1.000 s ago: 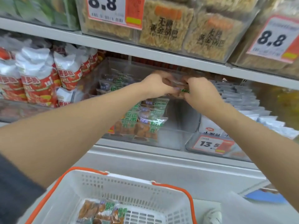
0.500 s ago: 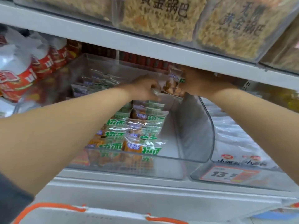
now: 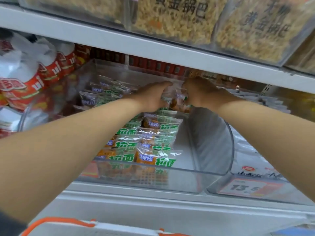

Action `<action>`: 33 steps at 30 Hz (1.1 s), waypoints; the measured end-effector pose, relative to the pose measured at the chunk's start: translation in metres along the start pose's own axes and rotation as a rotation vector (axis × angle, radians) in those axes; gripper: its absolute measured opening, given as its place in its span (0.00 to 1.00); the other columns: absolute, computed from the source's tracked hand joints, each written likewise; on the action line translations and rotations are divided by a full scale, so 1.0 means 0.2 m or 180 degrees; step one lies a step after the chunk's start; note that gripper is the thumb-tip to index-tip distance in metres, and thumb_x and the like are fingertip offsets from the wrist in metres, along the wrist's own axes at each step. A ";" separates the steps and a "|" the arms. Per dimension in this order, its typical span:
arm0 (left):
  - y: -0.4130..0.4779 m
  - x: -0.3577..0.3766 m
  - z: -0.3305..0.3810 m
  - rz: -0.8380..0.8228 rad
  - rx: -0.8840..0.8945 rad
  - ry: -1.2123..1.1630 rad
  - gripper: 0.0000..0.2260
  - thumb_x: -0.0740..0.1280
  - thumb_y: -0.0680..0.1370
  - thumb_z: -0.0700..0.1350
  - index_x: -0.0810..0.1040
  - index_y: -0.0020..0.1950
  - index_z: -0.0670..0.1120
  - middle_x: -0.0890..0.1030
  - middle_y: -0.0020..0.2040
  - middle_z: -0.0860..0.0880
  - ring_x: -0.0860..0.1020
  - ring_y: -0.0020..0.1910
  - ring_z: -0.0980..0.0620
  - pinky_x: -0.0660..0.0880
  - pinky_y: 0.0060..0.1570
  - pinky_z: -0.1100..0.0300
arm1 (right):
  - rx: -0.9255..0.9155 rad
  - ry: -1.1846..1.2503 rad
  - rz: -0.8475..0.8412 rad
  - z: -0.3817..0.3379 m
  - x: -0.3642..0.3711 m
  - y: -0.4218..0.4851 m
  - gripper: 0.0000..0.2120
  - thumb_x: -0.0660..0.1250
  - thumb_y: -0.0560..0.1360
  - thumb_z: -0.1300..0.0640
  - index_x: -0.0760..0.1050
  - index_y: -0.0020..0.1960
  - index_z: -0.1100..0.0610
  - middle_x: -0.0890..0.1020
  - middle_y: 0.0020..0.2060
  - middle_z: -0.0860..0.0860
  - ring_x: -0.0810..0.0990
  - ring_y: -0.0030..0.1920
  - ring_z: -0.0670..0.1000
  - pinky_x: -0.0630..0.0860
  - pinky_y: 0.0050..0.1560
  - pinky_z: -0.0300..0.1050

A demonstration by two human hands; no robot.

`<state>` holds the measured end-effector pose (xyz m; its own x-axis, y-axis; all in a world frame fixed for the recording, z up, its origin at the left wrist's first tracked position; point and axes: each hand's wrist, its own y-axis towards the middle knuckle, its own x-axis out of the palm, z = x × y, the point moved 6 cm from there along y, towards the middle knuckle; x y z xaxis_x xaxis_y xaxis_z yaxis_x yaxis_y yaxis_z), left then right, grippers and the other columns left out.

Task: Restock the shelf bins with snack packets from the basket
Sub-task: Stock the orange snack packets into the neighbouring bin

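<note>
Both my hands reach deep into a clear plastic shelf bin (image 3: 213, 150). Between them is a small bunch of snack packets (image 3: 179, 103) with orange snacks and green print. My right hand (image 3: 199, 92) grips the bunch from the right and above. My left hand (image 3: 153, 97) touches its left side with fingers stretched forward. Rows of the same green-lettered packets (image 3: 148, 145) lie flat in the left half of the bin; the right half shows bare bottom. Only the orange-and-white rim of the basket (image 3: 68, 223) shows at the bottom edge.
A white shelf board (image 3: 153, 48) runs low over my hands, with clear bins of yellow snacks (image 3: 179, 19) above. Red-and-white bags (image 3: 25, 82) fill the left. A neighbouring clear bin with white packets and a 13.5 price tag (image 3: 247, 187) stands to the right.
Both hands pushed further back into the bin with the packets. My view moved closer and up, so the basket dropped almost out of sight.
</note>
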<state>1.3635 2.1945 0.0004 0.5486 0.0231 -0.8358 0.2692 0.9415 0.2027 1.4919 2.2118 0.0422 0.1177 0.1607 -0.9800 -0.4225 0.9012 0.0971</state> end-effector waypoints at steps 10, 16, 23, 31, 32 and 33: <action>-0.01 0.02 0.00 -0.0173 -0.0012 0.0949 0.24 0.58 0.83 0.52 0.57 0.78 0.58 0.60 0.77 0.47 0.59 0.75 0.41 0.57 0.71 0.44 | 0.0090 -0.0431 -0.0417 -0.02 0.07 0.03 0.07 0.69 0.73 0.67 0.73 0.47 0.60 0.73 0.35 0.51 0.74 0.39 0.53 0.66 0.32 0.40; -0.02 0.02 0.00 -0.0203 -0.0045 0.0868 0.25 0.58 0.83 0.52 0.54 0.78 0.58 0.59 0.78 0.47 0.58 0.75 0.41 0.56 0.71 0.44 | -0.0027 -0.0720 -0.0208 -0.05 0.07 0.05 0.08 0.67 0.74 0.67 0.74 0.51 0.59 0.76 0.42 0.54 0.79 0.48 0.58 0.72 0.46 0.46; -0.03 0.02 0.01 -0.0291 -0.0085 0.0937 0.25 0.57 0.83 0.52 0.52 0.79 0.58 0.57 0.78 0.48 0.56 0.76 0.42 0.55 0.72 0.44 | 0.0034 -0.0268 -0.0319 0.01 0.06 0.09 0.10 0.65 0.73 0.72 0.75 0.52 0.61 0.72 0.36 0.52 0.73 0.38 0.53 0.67 0.38 0.44; -0.03 0.02 0.01 -0.0347 -0.0136 0.0986 0.26 0.56 0.83 0.52 0.50 0.79 0.57 0.55 0.79 0.49 0.54 0.76 0.42 0.54 0.72 0.45 | 0.0102 -0.0511 0.0042 0.02 0.03 0.08 0.07 0.66 0.72 0.71 0.75 0.43 0.61 0.70 0.31 0.53 0.72 0.38 0.56 0.68 0.40 0.44; -0.03 0.02 0.01 -0.0349 -0.0126 0.0997 0.25 0.56 0.83 0.52 0.50 0.79 0.57 0.55 0.79 0.49 0.54 0.76 0.42 0.53 0.72 0.45 | 0.0085 -0.0543 0.0022 0.01 0.03 0.09 0.09 0.65 0.72 0.72 0.71 0.39 0.60 0.68 0.30 0.52 0.71 0.38 0.56 0.67 0.40 0.44; -0.03 0.02 0.01 -0.0353 -0.0119 0.1010 0.25 0.56 0.83 0.52 0.50 0.79 0.58 0.55 0.79 0.49 0.54 0.76 0.42 0.53 0.72 0.45 | 0.0060 -0.0576 -0.0006 0.01 0.03 0.09 0.11 0.64 0.73 0.72 0.69 0.37 0.60 0.67 0.30 0.52 0.71 0.38 0.56 0.67 0.40 0.44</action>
<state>1.3663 2.1877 -0.0034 0.2422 0.0179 -0.9701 0.2809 0.9557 0.0877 1.4865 2.2292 0.0374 0.2791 0.2272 -0.9330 -0.4053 0.9087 0.1000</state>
